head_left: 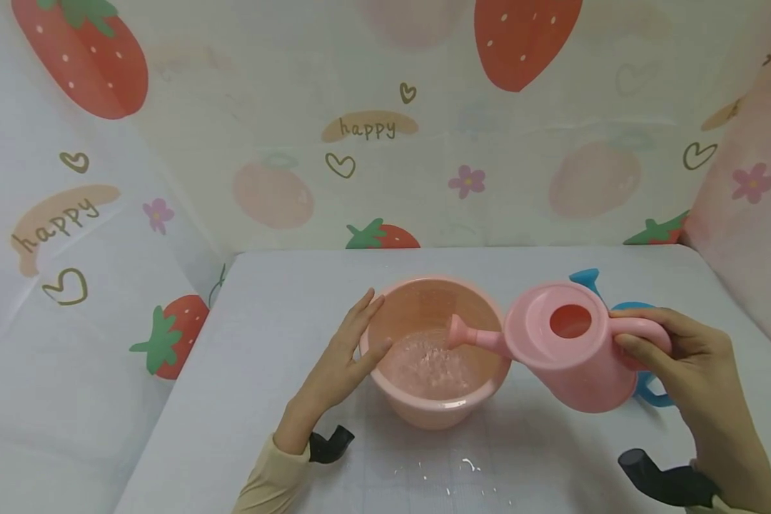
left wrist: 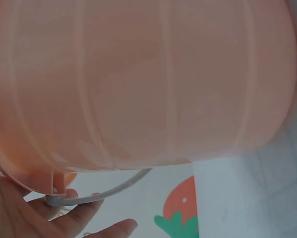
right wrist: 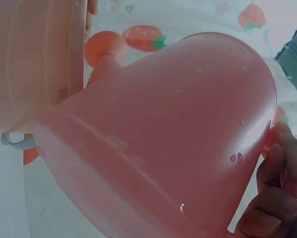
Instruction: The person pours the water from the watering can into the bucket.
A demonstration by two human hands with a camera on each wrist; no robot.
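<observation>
A pink bucket point(head_left: 430, 416) stands upright on the table, with rippling water point(head_left: 427, 364) inside. My left hand point(head_left: 340, 360) rests against its left rim, fingers extended and thumb at the near edge. In the left wrist view, those fingers lie by the bucket's grey handle point(left wrist: 119, 188). My right hand point(head_left: 703, 364) grips the handle of a pink watering can point(head_left: 575, 375), tilted so that its spout point(head_left: 482, 338) reaches over the bucket's right rim. Drops dot the can's body point(right wrist: 178, 124) in the right wrist view.
Behind the pink can, partly hidden, is a blue watering can point(head_left: 655, 394). Small splashes of water point(head_left: 467, 464) lie on the white table point(head_left: 283, 300) in front of the bucket. A strawberry-print sheet point(head_left: 199, 143) hangs at the back and sides.
</observation>
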